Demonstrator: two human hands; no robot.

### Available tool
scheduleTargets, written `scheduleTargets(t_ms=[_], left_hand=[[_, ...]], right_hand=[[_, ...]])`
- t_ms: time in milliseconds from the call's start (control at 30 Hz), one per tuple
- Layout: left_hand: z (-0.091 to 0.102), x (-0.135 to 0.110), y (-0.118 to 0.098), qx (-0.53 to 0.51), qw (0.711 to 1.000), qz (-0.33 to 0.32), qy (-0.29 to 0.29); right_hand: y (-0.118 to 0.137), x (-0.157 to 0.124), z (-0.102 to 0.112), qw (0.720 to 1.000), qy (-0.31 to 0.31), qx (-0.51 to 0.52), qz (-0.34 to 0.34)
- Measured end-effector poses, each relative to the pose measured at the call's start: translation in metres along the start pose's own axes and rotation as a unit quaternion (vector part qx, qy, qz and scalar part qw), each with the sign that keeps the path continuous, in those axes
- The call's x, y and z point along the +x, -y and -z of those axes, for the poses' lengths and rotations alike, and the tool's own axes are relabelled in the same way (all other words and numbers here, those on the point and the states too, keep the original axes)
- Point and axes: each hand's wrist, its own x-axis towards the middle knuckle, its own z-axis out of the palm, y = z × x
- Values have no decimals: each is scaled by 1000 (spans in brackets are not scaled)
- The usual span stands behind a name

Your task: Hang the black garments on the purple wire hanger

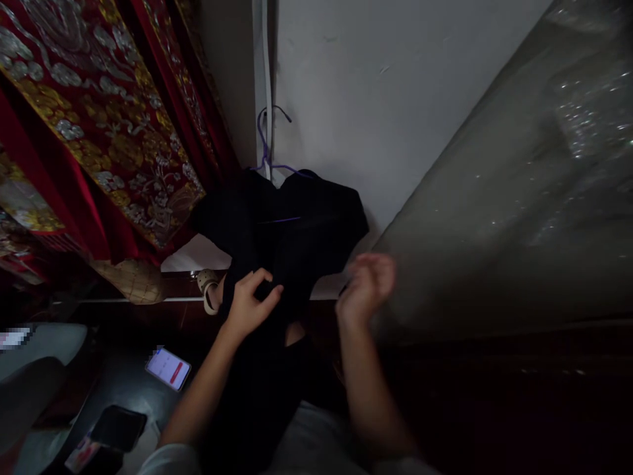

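Head view: left hand pinches black garment; right hand raised.

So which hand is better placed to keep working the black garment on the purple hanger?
Probably the left hand: it already pinches the black garment. The right hand is blurred, beside it.

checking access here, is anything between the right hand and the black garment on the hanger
Nothing visible does. The right hand, blurred, is just right of the black garment with open space between; the left hand already pinches its fabric.
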Motion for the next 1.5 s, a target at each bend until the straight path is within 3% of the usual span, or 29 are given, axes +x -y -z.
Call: scheduleTargets(t_ms=[100,200,300,367,500,667,1267,1400,1500], left_hand=[[-26,-15,-3,-103,991,59,-54],[-46,-27,-3,-217,957,122,-145],[-55,-33,-5,-300,923,156,-184],[-56,-34,-7,-309,917,159,-196],[-49,-37,-12,-278,927,154,-200],[-38,-40,-15,-241,953,121,-140],[-26,-49,-19,-190,968,96,-130],[-35,-48,-17,-207,959,115,-158],[-43,-46,-17,-238,942,135,-195]], right_hand=[[-14,-29,-10,998,54,-26,-26],[-28,-48,-15,993,100,-47,-51],[-39,-64,-13,989,121,-35,-75],[-45,-74,-11,989,120,-14,-82],[-49,-83,-11,990,117,-5,-83],[-46,-83,-11,986,144,-13,-79],[-39,-85,-18,984,162,30,-73],[-39,-82,-13,986,140,-43,-83],[-40,-80,-9,973,171,-133,-77]])
